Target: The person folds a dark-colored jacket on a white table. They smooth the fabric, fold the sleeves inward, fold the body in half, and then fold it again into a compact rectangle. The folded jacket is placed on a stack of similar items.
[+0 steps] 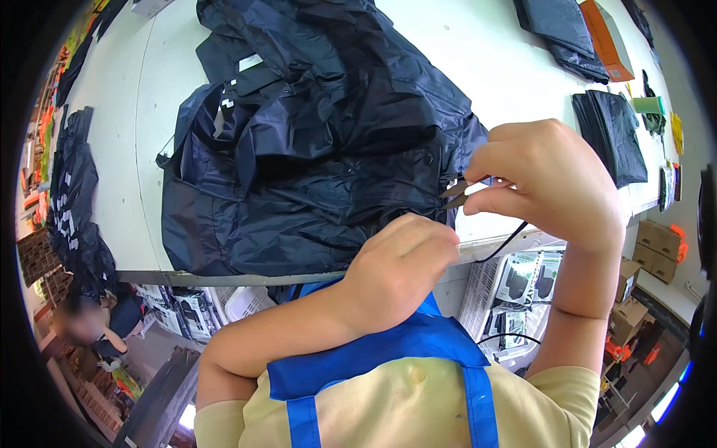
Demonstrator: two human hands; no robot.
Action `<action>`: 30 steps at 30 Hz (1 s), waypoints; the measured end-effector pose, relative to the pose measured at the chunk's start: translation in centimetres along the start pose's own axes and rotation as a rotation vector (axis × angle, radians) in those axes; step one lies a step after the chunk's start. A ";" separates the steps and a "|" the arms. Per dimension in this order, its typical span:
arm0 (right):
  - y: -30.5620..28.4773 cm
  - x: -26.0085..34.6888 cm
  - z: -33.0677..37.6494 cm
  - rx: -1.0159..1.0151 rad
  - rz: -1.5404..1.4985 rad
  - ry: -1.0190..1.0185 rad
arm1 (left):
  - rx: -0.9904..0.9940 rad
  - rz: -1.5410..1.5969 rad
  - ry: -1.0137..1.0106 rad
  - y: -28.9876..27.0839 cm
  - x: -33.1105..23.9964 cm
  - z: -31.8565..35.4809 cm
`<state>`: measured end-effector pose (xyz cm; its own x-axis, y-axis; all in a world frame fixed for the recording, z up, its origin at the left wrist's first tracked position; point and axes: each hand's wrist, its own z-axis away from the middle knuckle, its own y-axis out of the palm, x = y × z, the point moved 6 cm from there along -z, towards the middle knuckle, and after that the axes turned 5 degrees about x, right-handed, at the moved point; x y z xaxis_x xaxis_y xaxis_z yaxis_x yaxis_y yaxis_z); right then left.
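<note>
A dark navy garment (314, 164) of thin, shiny fabric lies crumpled across the white table in front of me, with small white labels on its left part. My right hand (549, 175) is closed around a pair of thread snips (454, 197). Their dark blades point left and sit slightly apart at the garment's right edge. Just below the blades, my left hand (399, 265) is closed on the garment's near edge by the table front. Its fingertips are partly hidden, as is the fabric between them. A thin black cord (508, 243) hangs below my right hand.
Folded dark garments (611, 138) lie at the right, with another stack (560, 37) beside an orange box (606, 45). A green thread spool (648, 104) stands near. Dark garments (71, 179) hang over the left edge. Below are white crates (485, 291) and, lower left, a person (123, 317).
</note>
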<state>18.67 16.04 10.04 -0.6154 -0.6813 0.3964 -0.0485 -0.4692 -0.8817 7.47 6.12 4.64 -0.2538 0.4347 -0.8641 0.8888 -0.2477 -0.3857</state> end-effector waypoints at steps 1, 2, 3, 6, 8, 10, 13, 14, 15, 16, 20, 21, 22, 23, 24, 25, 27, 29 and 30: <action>0.0 0.1 -0.4 0.039 0.048 -0.015 | 0.003 -0.041 0.065 0.1 -0.3 0.1; 0.0 0.0 -0.7 0.102 0.086 0.020 | 0.033 -0.062 0.125 0.3 -0.6 0.1; 0.0 0.0 -1.0 0.141 0.113 0.026 | 0.048 -0.089 0.150 0.3 -1.0 0.1; 0.3 0.3 -1.6 0.233 0.166 0.029 | 0.070 -0.152 0.211 0.6 -1.9 0.0; 0.4 0.4 -2.0 0.260 0.155 0.021 | 0.065 -0.166 0.236 0.9 -2.1 0.0; 0.4 0.5 -2.1 0.258 0.134 0.013 | 0.074 -0.167 0.236 1.1 -2.0 0.1; 0.6 0.5 -2.3 0.273 0.127 -0.001 | 0.087 -0.170 0.232 1.1 -1.9 0.1; 0.6 0.6 -2.3 0.281 0.130 -0.005 | 0.091 -0.171 0.231 1.1 -1.9 0.1; 0.7 0.6 -2.2 0.282 0.105 0.004 | 0.094 -0.176 0.228 1.1 -1.9 0.1; 0.7 0.5 -2.1 0.283 0.080 0.013 | 0.096 -0.181 0.225 1.1 -1.9 0.1; 0.1 -0.1 -1.4 0.164 -0.027 0.021 | 0.110 -0.180 0.211 1.1 -1.8 0.1; 0.2 -0.2 -1.3 0.172 -0.042 0.034 | 0.110 -0.186 0.212 1.1 -1.8 0.1; 0.3 -0.2 -1.3 0.180 -0.057 0.047 | 0.109 -0.191 0.214 1.1 -1.8 0.1; 0.3 -0.3 -1.1 0.186 -0.074 0.062 | 0.112 -0.197 0.217 1.2 -1.9 0.1; 0.6 -0.2 -1.1 0.212 -0.038 0.051 | 0.120 -0.200 0.217 1.2 -1.9 0.0; 0.9 -0.1 -1.2 0.237 -0.002 0.041 | 0.129 -0.203 0.216 1.3 -2.0 0.0; 1.3 0.2 -1.4 0.259 0.076 0.015 | 0.146 -0.205 0.209 1.4 -2.0 -0.1; 1.3 0.6 -1.5 0.248 0.166 -0.008 | 0.162 -0.197 0.202 1.5 -1.8 -0.1; 0.5 0.2 -1.4 0.119 0.031 0.013 | 0.168 -0.180 0.188 1.4 -1.7 -0.1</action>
<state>17.36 16.43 9.29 -0.6253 -0.6895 0.3655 0.0640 -0.5120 -0.8566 9.18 5.14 5.63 -0.3121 0.6332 -0.7083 0.7565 -0.2854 -0.5884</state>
